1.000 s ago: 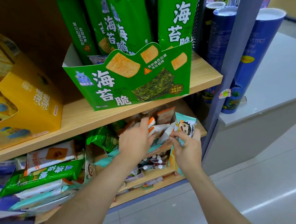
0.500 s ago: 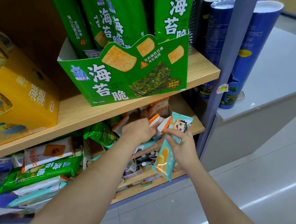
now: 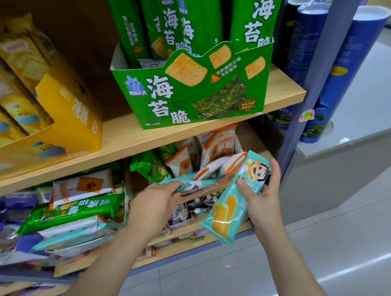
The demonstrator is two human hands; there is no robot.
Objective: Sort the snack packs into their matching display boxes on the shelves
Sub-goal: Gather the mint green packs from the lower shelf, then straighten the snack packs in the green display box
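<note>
The green box (image 3: 188, 94) stands on the upper shelf (image 3: 285, 89), with tall green packs (image 3: 178, 25) upright in it. Just below its right corner, the right hand (image 3: 264, 198) grips a teal pack (image 3: 229, 209), thumb across the front and fingers curled behind. The pack hangs tilted, cartoon end up toward the box, the other end down and to the left. Below the box's middle, the left hand (image 3: 154, 206) reaches into a heap of white-and-orange packs (image 3: 213, 154) and teal ones. Its fingertips are lost among the wrappers, so I cannot tell whether it holds any. Down and left of the box, a loose green pack (image 3: 72, 209) lies on a jumble of others. Left of the box sits a yellow box (image 3: 72, 115). Right of it stand blue tubes (image 3: 342, 74).
</note>
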